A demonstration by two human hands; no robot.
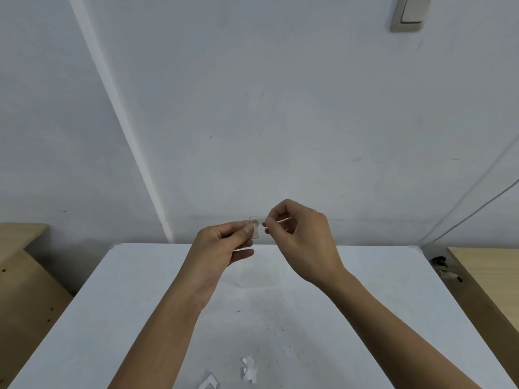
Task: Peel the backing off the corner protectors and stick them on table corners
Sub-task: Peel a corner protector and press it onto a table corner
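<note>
Clear plastic, the corner protector (pixel 256 226) sits in the air between both hands, raised above the far edge of the white table (pixel 118 310) and not touching it. In the head view the left hand (pixel 222 242) pinches the protector's lower part between thumb and forefinger, the other fingers loosely curled beneath. The right hand (pixel 300 237) closes thumb and forefinger on the protector's upper right edge; whether they grip the backing or the plastic itself cannot be told. Two white paper scraps (pixel 248 369) lie near the table's near edge, between the forearms, one close to the other. Wooden furniture (pixel 25 276) stands beyond the left edge, and a light switch (pixel 410 12) is on the wall above right.
</note>
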